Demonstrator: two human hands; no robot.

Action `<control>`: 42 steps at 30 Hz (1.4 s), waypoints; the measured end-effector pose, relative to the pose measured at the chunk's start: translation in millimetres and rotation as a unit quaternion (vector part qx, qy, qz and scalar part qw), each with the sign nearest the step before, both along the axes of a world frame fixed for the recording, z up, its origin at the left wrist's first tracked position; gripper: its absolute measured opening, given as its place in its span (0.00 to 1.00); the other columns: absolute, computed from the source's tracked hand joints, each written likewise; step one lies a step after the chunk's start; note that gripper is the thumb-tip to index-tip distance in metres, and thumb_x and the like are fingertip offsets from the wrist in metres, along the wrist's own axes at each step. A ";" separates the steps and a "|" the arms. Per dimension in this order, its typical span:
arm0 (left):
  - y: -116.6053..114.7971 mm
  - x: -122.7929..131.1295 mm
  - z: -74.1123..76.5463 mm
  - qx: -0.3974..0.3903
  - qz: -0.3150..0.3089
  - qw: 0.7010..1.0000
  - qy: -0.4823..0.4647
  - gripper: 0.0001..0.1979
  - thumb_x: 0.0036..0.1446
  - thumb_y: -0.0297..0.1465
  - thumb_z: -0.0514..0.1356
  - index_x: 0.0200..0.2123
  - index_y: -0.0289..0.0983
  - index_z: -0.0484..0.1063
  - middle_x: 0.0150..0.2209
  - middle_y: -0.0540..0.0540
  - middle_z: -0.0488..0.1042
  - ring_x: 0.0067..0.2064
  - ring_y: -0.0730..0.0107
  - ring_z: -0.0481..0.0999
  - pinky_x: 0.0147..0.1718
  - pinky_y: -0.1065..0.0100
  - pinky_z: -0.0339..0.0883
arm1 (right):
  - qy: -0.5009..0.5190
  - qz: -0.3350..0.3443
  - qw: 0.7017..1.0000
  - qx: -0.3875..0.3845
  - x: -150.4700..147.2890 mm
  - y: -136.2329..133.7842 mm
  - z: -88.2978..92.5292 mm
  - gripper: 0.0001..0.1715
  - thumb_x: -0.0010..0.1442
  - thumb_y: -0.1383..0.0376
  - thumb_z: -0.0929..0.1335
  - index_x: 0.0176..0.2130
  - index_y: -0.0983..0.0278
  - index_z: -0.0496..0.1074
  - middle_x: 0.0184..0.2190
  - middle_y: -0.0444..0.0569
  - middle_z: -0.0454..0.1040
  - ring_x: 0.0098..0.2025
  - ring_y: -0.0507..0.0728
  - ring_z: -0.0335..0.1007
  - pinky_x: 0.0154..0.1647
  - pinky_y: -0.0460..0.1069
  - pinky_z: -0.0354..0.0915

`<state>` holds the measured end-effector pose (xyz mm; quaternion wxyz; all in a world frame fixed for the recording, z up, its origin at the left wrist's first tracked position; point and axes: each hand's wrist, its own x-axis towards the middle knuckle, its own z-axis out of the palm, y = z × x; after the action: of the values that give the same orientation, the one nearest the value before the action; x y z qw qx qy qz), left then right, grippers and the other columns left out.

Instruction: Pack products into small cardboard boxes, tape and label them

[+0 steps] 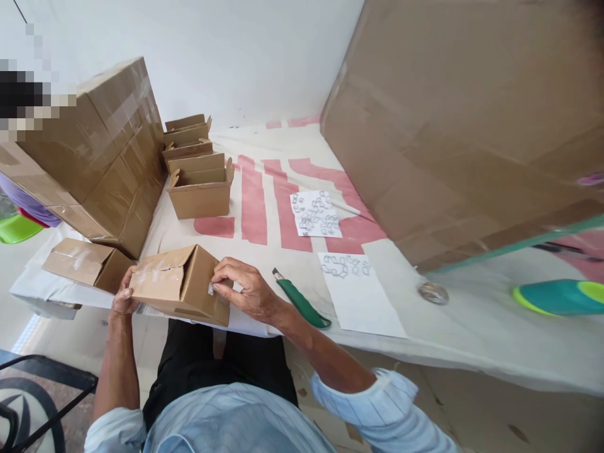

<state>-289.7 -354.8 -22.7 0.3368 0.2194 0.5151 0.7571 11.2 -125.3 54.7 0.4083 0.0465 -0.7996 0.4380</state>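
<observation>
A small closed cardboard box (165, 267) rests at the table's front edge in front of me. My left hand (124, 292) grips its left end, with the fingers wrapped round the corner. My right hand (245, 288) is at the box's right end face, thumb and forefinger pinched on a small whitish sticker (211, 289) that touches the cardboard. Just right of that hand lies a green utility knife (302, 301), its blade end pointing away from me. Another closed cardboard box (82, 261) sits to the left of my left hand.
Open small boxes (201, 195) stand in a row at the back left, beside a big taped carton wall (117, 126). A large cardboard panel (462, 126) rises on the right. Drawn-on paper sheets (363, 305), a tape roll (433, 293) and a teal bottle-like object (557, 297) lie on the cloth-covered table.
</observation>
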 end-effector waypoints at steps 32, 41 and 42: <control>5.9 3.8 14.3 -0.028 0.012 0.999 0.016 0.38 0.22 0.43 0.81 0.43 0.42 0.80 0.44 0.43 0.83 0.49 0.44 0.82 0.48 0.51 0.77 | 0.008 -0.049 0.999 -0.017 29.7 -15.0 0.2 0.09 0.72 0.72 0.63 0.41 0.59 0.67 0.39 0.49 0.72 0.40 0.57 0.70 0.43 0.53 0.70; 10.3 6.8 25.4 -0.045 0.031 0.998 0.040 0.39 0.19 0.48 0.81 0.41 0.43 0.82 0.44 0.44 0.84 0.48 0.44 0.82 0.49 0.49 0.79 | -0.014 -0.044 0.990 -0.130 45.4 -4.7 -3.4 0.06 0.71 0.68 0.65 0.39 0.59 0.67 0.37 0.47 0.70 0.38 0.55 0.69 0.42 0.52 0.69; 11.3 7.4 27.8 -0.053 0.038 0.997 0.043 0.39 0.18 0.48 0.81 0.41 0.44 0.83 0.43 0.44 0.84 0.48 0.44 0.83 0.49 0.47 0.79 | -0.017 -0.050 0.990 -0.133 49.4 -2.7 -3.3 0.05 0.71 0.68 0.65 0.39 0.59 0.67 0.36 0.47 0.71 0.37 0.55 0.69 0.42 0.52 0.68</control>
<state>-282.3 -343.5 5.1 0.2963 0.2141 0.5762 0.7310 60.6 -128.0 51.4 0.4190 -0.0559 -0.7422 0.5200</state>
